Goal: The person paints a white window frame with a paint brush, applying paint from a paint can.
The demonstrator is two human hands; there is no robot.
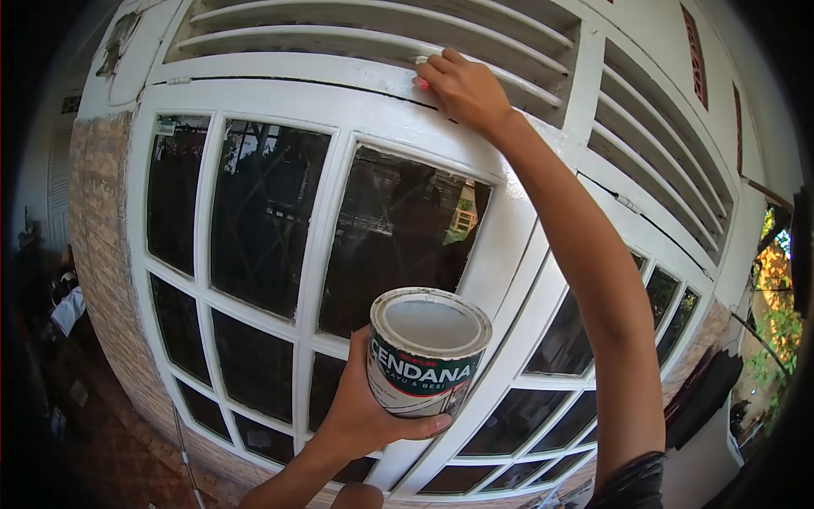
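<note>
In my left hand (pixel 365 416) is an open paint can (pixel 420 386), gripped from the side and below, with a dark green and white label reading CENDANA. Its rim is smeared and the inside looks white. My right hand (pixel 462 89) is raised to the white beam (pixel 339 75) under the slats, fingers closed and pinched together. A small red bit shows at its fingertips; I cannot tell what the hand holds, as the fingers hide most of it. Below the beam is the white window frame (pixel 337 229) with dark glass panes.
Slatted vents (pixel 373 41) run above the windows. A second paned window (pixel 543 407) adjoins on the right. Stone-look tiles (pixel 106 195) cover the wall at left. Dark cloth (pixel 704 394) hangs at the right, and a thin pole (pixel 185 458) stands at lower left.
</note>
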